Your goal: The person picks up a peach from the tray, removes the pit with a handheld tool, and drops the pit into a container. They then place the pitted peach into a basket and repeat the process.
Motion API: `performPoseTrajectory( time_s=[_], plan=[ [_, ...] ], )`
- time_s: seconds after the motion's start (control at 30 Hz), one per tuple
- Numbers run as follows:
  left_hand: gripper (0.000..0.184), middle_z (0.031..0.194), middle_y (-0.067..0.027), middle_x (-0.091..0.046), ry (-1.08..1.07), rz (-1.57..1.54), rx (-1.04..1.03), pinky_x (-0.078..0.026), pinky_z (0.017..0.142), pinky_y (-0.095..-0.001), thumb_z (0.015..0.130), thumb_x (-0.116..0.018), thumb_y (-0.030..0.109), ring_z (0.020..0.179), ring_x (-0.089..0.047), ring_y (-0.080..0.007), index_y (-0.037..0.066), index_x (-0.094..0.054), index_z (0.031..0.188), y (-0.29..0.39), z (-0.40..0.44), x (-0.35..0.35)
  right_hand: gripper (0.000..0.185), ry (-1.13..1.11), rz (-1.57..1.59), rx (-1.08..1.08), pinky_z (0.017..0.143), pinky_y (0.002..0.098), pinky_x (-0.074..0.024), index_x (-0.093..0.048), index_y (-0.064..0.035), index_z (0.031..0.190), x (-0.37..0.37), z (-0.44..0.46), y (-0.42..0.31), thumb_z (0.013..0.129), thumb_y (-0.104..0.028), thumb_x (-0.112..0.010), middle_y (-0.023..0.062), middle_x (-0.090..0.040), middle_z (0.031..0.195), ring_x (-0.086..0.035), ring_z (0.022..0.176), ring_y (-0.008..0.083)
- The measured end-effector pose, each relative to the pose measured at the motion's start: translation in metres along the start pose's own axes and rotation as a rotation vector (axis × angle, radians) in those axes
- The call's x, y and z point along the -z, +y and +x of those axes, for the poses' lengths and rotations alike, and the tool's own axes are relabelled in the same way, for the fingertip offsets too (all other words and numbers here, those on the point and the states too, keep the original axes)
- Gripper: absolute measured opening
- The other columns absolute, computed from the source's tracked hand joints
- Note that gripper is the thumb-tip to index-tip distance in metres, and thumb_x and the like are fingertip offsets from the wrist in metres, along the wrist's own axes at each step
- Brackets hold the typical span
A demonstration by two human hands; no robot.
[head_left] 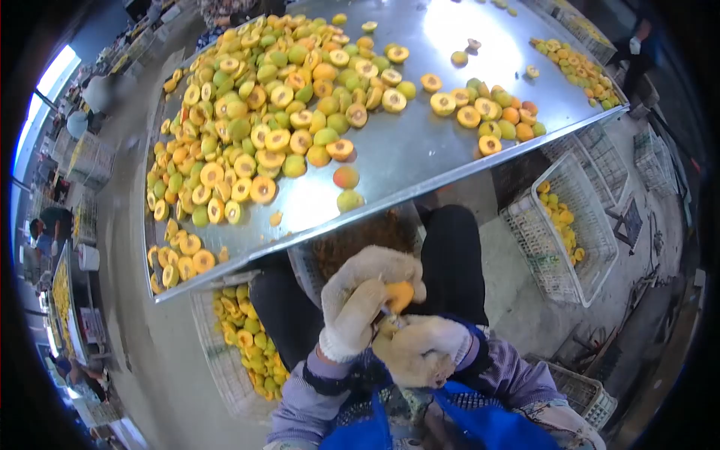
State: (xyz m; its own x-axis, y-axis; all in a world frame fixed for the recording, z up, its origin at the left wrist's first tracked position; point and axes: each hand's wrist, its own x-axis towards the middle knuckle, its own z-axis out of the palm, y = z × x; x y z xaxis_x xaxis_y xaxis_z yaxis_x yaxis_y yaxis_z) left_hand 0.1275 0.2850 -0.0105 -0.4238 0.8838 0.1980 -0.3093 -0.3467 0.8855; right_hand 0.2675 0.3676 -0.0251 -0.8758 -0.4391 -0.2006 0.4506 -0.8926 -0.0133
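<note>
My left hand (369, 289), in a thick pale work glove, is closed around an orange-yellow peach half (399, 297) above my lap. Just below and to the right, my right hand (424, 349), gloved alike, is curled close against the fruit. Between the hands a small piece with a pale glint shows; I cannot make out what my right fingers grip. In front of me, a metal table (397, 169) bears a large heap of halved peaches (255, 112), yellow, green and orange, many with the brown centre facing up.
A smaller peach cluster (495, 112) lies toward the table's right. A crate of peach pieces (217, 352) stands by my left leg, another white crate (540, 247) to the right. Between my knees, a container (304, 270) holds brown matter. Other people work at far left.
</note>
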Motion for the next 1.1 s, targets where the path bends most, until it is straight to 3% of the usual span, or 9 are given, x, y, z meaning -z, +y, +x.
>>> performPoseTrajectory(
  time_s=[0.23,0.3,0.5,0.57,0.63,0.67,0.83,0.97,1.1],
  plan=[
    [0.039,0.097,-0.0201,-0.062,0.297,-0.455,0.158,-0.057,0.068,-0.0367,0.100,-0.047,0.038,0.078,-0.066,-0.0295,0.001,-0.057,0.105,-0.010,-0.002,-0.014,0.025,-0.052,-0.110,-0.056,0.045,0.0195,-0.0365,-0.052,-0.0095,0.083,-0.006,0.005,-0.009,0.099,-0.029,-0.053,-0.0032,-0.047,0.066,-0.048,0.052,0.0058],
    [0.041,0.096,-0.0178,-0.062,0.309,-1.087,0.296,-0.057,0.065,-0.0357,0.101,-0.046,0.040,0.077,-0.066,-0.0278,0.001,-0.057,0.105,-0.013,0.000,-0.008,0.020,-0.008,-0.256,-0.002,0.043,0.0188,-0.0359,-0.054,-0.0103,0.088,-0.008,0.010,-0.003,0.097,-0.028,-0.055,-0.0043,-0.048,0.065,-0.046,0.050,0.0050],
    [0.035,0.094,-0.0126,-0.063,0.716,0.179,0.081,-0.055,0.064,-0.0349,0.101,-0.046,0.033,0.082,-0.067,-0.0251,0.001,-0.061,0.103,-0.004,-0.031,0.079,0.021,0.038,-0.434,0.054,0.040,0.0190,-0.0288,-0.050,-0.0111,0.084,0.003,0.009,-0.013,0.095,-0.027,-0.058,-0.0045,-0.047,0.065,-0.041,0.046,0.0024],
    [0.029,0.096,-0.0111,-0.064,0.854,1.026,-0.063,-0.054,0.072,-0.0338,0.094,-0.057,0.028,0.093,-0.065,-0.0252,0.000,-0.063,0.103,0.005,-0.055,0.122,0.030,0.202,-0.571,0.043,0.034,0.0210,-0.0268,-0.052,-0.0092,0.080,0.006,0.011,-0.016,0.096,-0.034,-0.055,-0.0049,-0.042,0.053,-0.036,0.037,0.0044],
    [0.030,0.101,-0.0111,-0.065,0.861,1.550,0.250,-0.052,0.078,-0.0352,0.086,-0.067,0.024,0.099,-0.063,-0.0267,0.001,-0.065,0.105,-0.006,-0.092,0.194,0.028,0.191,-0.546,0.000,0.035,0.0204,-0.0266,-0.053,-0.0091,0.082,0.011,0.016,-0.015,0.096,-0.033,-0.056,-0.0052,-0.042,0.054,-0.037,0.038,0.0038],
    [0.032,0.106,-0.0140,-0.066,0.770,1.788,0.160,-0.051,0.084,-0.0384,0.081,-0.072,0.023,0.099,-0.062,-0.0313,0.003,-0.067,0.105,-0.002,-0.087,0.192,0.026,0.185,-0.521,-0.051,0.037,0.0198,-0.0265,-0.053,-0.0090,0.084,0.010,0.018,-0.017,0.096,-0.032,-0.057,-0.0056,-0.042,0.056,-0.037,0.040,0.0033],
    [0.035,0.113,-0.0158,-0.063,0.564,1.254,-0.046,-0.047,0.094,-0.0358,0.084,-0.073,0.024,0.107,-0.060,-0.0301,0.001,-0.064,0.108,-0.051,-0.011,0.158,0.032,0.219,-0.680,-0.041,0.037,0.0199,-0.0274,-0.054,-0.0092,0.085,0.011,0.038,-0.021,0.095,-0.039,-0.060,-0.0052,-0.042,0.055,-0.038,0.039,0.0045],
    [0.041,0.119,-0.0128,-0.058,0.164,1.358,-0.095,-0.046,0.094,-0.0442,0.080,-0.070,0.029,0.115,-0.053,-0.0325,0.007,-0.061,0.113,-0.078,0.089,0.115,0.029,0.343,-0.725,0.223,0.046,0.0188,-0.0303,-0.056,-0.0109,0.090,0.032,0.046,-0.016,0.096,-0.039,-0.060,-0.0067,-0.048,0.066,-0.044,0.053,0.0014],
    [0.042,0.121,-0.0079,-0.056,0.060,1.699,-0.145,-0.043,0.095,-0.0483,0.077,-0.066,0.037,0.120,-0.048,-0.0303,0.014,-0.062,0.112,-0.127,0.137,0.128,0.030,0.272,-0.677,0.022,0.056,0.0206,-0.0371,-0.058,-0.0086,0.100,0.048,0.031,-0.035,0.096,-0.038,-0.061,-0.0069,-0.054,0.079,-0.049,0.066,0.0009]
  ],
)
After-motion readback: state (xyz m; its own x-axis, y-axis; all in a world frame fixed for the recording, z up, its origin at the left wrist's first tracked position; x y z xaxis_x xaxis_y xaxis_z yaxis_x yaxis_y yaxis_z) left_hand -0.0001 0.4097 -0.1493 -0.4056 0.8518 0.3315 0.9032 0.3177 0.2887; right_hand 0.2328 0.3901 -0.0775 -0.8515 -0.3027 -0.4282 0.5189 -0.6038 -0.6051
